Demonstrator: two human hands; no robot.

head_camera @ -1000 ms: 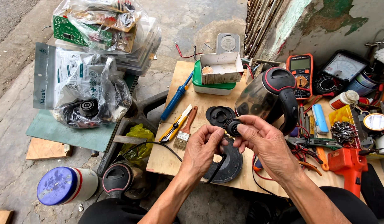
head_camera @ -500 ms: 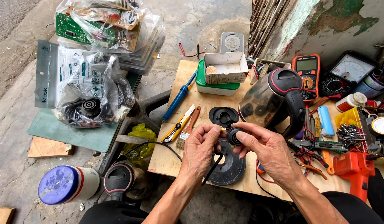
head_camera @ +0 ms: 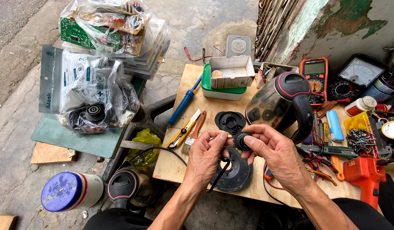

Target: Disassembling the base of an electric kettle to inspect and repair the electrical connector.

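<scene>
My left hand (head_camera: 205,155) and right hand (head_camera: 277,152) both grip a small black round connector (head_camera: 241,140) above the table (head_camera: 192,91), beside the kettle (head_camera: 277,102).

A small round black connector (head_camera: 241,140), black cord hanging below, sits pinched above the round black base (head_camera: 236,174).

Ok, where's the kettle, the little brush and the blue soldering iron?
kettle (head_camera: 269,102), head view, on its shiny steel side.
brush (head_camera: 192,135), head view, on its wooden handle.
soldering iron (head_camera: 183,105), head view, on its blue grip.
</scene>
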